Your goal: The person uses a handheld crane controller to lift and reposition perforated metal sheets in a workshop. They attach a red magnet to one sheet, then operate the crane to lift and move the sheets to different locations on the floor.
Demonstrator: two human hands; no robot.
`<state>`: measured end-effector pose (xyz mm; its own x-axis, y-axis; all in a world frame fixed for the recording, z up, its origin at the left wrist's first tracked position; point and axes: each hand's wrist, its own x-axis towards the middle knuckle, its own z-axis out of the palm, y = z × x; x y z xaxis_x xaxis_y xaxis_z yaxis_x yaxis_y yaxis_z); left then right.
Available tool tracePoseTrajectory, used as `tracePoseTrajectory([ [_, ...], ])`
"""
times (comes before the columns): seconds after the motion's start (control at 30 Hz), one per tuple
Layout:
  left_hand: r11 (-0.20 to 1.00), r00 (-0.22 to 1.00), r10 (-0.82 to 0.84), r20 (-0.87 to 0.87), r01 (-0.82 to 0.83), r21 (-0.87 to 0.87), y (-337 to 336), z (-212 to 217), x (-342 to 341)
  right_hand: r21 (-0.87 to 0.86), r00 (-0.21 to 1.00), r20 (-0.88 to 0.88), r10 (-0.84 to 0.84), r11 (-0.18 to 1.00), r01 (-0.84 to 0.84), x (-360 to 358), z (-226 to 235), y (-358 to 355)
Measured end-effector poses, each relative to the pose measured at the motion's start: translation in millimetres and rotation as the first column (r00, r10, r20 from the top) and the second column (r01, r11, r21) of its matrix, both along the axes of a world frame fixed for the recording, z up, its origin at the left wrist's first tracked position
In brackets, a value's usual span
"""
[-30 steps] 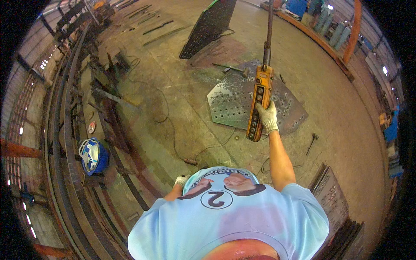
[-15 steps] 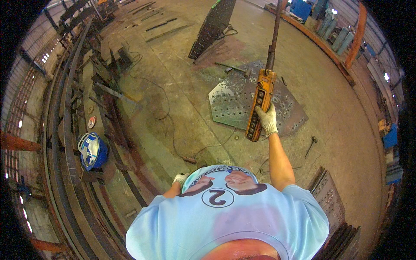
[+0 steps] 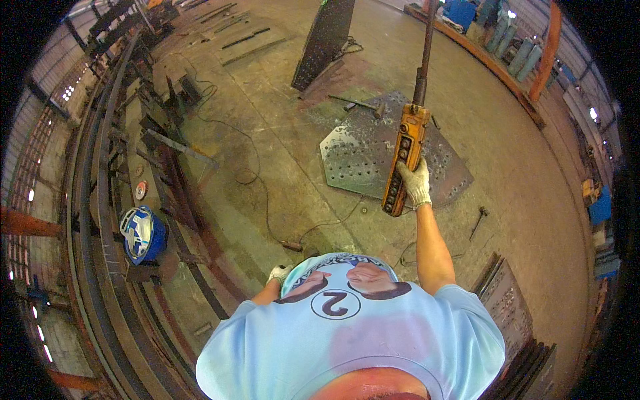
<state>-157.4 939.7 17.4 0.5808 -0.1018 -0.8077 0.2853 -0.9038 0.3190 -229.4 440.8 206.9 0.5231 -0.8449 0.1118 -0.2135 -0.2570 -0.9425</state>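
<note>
My right hand [image 3: 417,183], in a whitish work glove, is wrapped round a yellow crane pendant control [image 3: 408,143]. Its face carries a row of black buttons, and a dark cable sleeve [image 3: 421,83] rises from its top end. Held out at arm's length, the control partly covers a grey steel plate [image 3: 357,150] full of holes on the floor. Low at my left side, my gloved left hand [image 3: 280,273] shows beside the light blue shirt [image 3: 347,340]; its fingers are mostly hidden, and I cannot tell whether they hold anything.
A dark drilled plate [image 3: 325,43] stands steeply tilted farther ahead. A hammer [image 3: 379,109] lies on the floor plate. Cable [image 3: 261,180] winds across the floor. Steel beams [image 3: 93,173] run along the left, with a blue helmet [image 3: 155,233] nearby. Gas cylinders [image 3: 520,57] stand far right.
The control and my right hand have shifted slightly right. The upper part of the tilted dark plate sits a little farther left and looks narrower. My left hand has stayed at my side.
</note>
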Motion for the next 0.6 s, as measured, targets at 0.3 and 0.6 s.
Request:
tracePoseTrajectory([
  [0.3,0.997,0.999,0.045,0.019,-0.046,0.062,14.2,-15.9,-0.7,0.013,0.999,-0.035,-0.006,1.000,0.006,6.0,-0.1,1.8],
  [0.6,0.998,0.999,0.015,-0.036,-0.013,0.054,17.6,-38.9,3.5,-0.046,0.992,-0.111,-0.056,0.998,0.051,2.6,1.0,3.2],
])
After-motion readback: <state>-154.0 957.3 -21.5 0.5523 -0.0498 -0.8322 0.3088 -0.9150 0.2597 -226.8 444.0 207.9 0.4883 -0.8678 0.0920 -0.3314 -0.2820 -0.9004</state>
